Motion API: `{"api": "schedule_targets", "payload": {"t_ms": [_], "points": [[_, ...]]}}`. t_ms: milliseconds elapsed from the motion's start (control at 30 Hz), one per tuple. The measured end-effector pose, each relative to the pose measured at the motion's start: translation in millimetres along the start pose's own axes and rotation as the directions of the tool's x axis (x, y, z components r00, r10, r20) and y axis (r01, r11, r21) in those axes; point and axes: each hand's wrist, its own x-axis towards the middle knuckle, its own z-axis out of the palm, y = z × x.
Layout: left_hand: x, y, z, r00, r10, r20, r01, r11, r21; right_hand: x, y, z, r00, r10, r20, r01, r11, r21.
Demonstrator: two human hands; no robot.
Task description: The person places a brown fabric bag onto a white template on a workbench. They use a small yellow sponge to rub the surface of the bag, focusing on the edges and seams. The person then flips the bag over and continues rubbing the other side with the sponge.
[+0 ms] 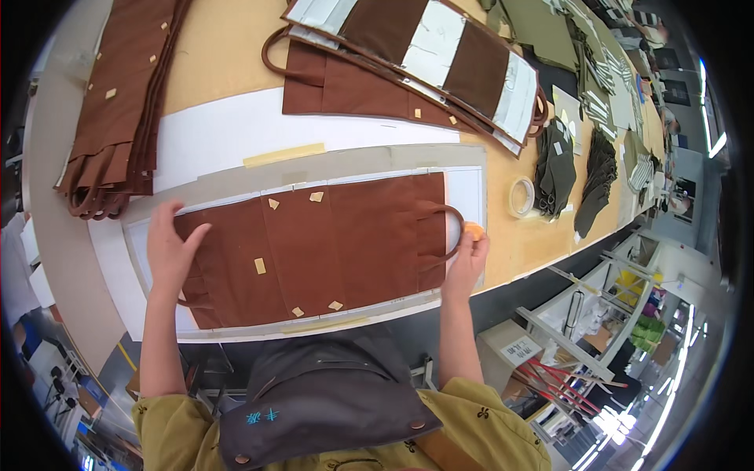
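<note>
**Brown fabric panel laid flat within a grey template**

The brown fabric panel (314, 251) lay at the centre of the counter (220, 47), framed by a grey template (377, 161). It was judged light, limp and easily creased, best held at its edges or looped handle (454, 228). The left hand (169, 251) was pressed flat on the 9 o'clock end, fingers spread open; the right hand (467, 263) was pinched closed on a small orange piece (473, 231) at 3 o'clock. A tape roll (521, 197) and stacked brown panels (118, 102) lay near, obstructing nothing.
</note>
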Motion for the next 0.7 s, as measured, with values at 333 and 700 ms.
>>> {"api": "schedule_targets", "payload": {"t_ms": [333,700], "points": [[-80.8,-115.4,5.1,0.853,-0.515,-0.084,0.466,0.824,-0.323,45.6,31.7,-58.1,0.966,0.204,0.159,-0.220,0.971,0.091],[-97.9,-89.0,-16.1,0.919,-0.394,-0.032,0.362,0.870,-0.335,37.4,-19.6,-60.3,0.870,0.259,0.419,-0.363,0.913,0.189]]}}
